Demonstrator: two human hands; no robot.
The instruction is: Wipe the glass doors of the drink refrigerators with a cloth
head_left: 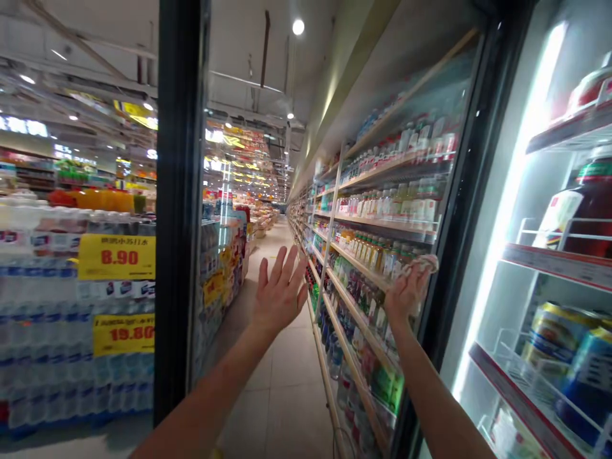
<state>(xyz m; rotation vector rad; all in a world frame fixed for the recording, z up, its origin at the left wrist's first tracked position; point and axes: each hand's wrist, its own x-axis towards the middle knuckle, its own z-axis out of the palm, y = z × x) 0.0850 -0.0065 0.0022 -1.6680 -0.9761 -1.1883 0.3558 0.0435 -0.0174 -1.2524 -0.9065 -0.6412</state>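
Observation:
My right hand [405, 294] is closed on a pale, crumpled cloth [425, 262] and holds it up at the right side of a glass door, near the black frame [452, 255]. Fingers spread, my left hand [283, 287] is raised in front of the middle of the pane and holds nothing. Whether its palm touches the glass I cannot tell. Through the pane show the aisle floor [275, 357] and long shelves of bottled drinks [382, 204]. The door's other black upright [179, 191] stands to the left of both hands.
A lit cooler is close on the right, with cans [557, 335] and a dark bottle [597, 197] on wire-fronted shelves. Stacked packs of water bottles [43, 331] with yellow price signs [117, 257] stand on the left, beyond the door's upright.

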